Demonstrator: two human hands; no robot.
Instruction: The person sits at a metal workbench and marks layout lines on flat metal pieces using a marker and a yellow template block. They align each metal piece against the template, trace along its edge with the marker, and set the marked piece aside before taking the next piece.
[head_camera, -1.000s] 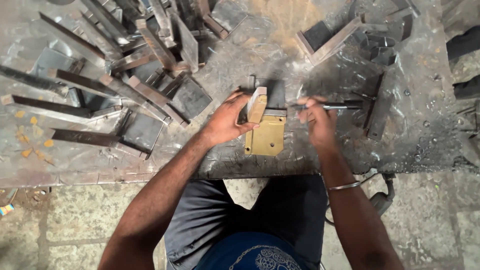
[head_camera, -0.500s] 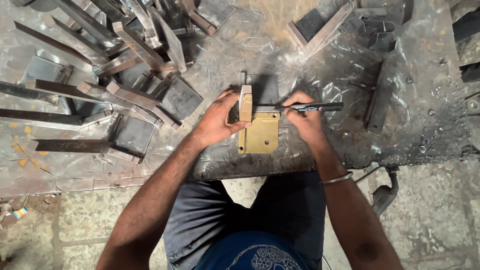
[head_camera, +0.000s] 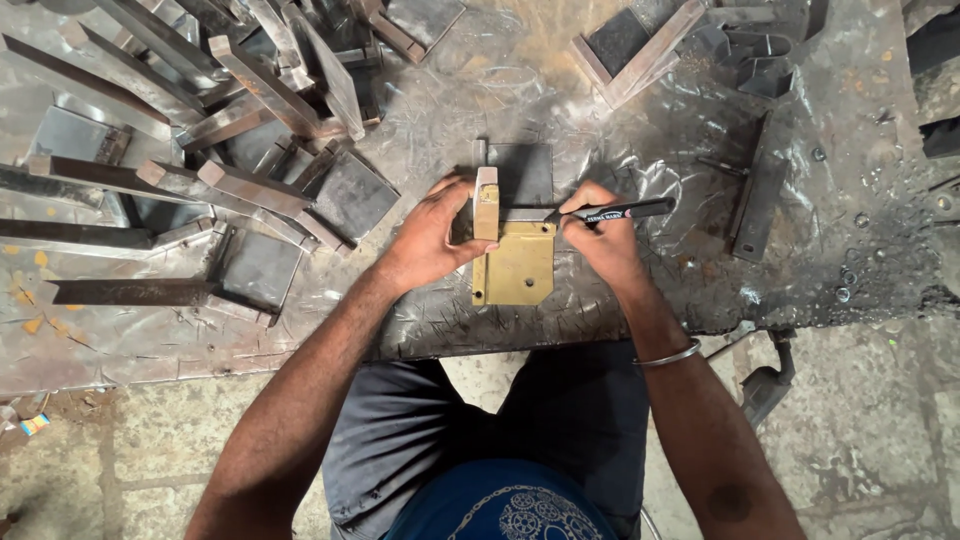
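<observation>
Head view: my left hand (head_camera: 428, 240) pins a yellow plate (head_camera: 520, 265) flat on the metal table (head_camera: 620, 300), fingers curled over its edge. My right hand (head_camera: 600, 240) pinches a black marker (head_camera: 625, 211), tip touching the plate's top edge.

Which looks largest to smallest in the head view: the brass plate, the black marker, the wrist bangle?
1. Brass plate, clearly largest.
2. Black marker in the right hand.
3. Wrist bangle, only partly visible and nearer the camera, so its place is unsure.
</observation>
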